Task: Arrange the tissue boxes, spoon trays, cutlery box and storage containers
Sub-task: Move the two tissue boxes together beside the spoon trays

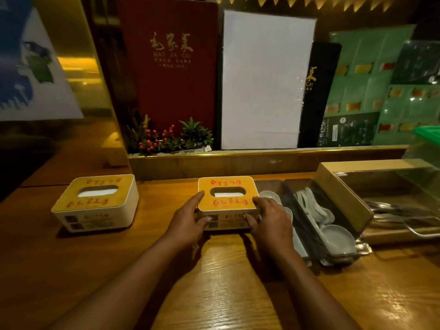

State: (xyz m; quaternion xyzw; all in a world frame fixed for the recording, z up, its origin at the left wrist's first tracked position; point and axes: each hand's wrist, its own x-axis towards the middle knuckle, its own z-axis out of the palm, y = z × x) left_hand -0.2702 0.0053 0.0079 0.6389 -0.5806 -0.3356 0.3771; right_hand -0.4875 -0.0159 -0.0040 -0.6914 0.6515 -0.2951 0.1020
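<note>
Wood-grain worktop (226,294) fills the near view, with two bare forearms reaching forward across it. The left hand (188,222) and the right hand (269,220) clasp one tissue box (227,198) between them, fingers curled along its two sides and thumbs pressed on its front face; the box sits on the worktop at the middle. A second tissue box (95,202) stands well apart to the left, untouched. Both have yellow lids with red lettering and an oval slot showing white tissue. Just right of the held box lie two dark spoon trays (309,186) side by side, holding white spoons (338,236). Beyond those sits one wooden cutlery box (342,194) with metal utensils inside. Farther back, a ledge carries one small plant (166,136) with red berries, a red menu (170,63), a white card (264,79) and a black menu (316,91).
</note>
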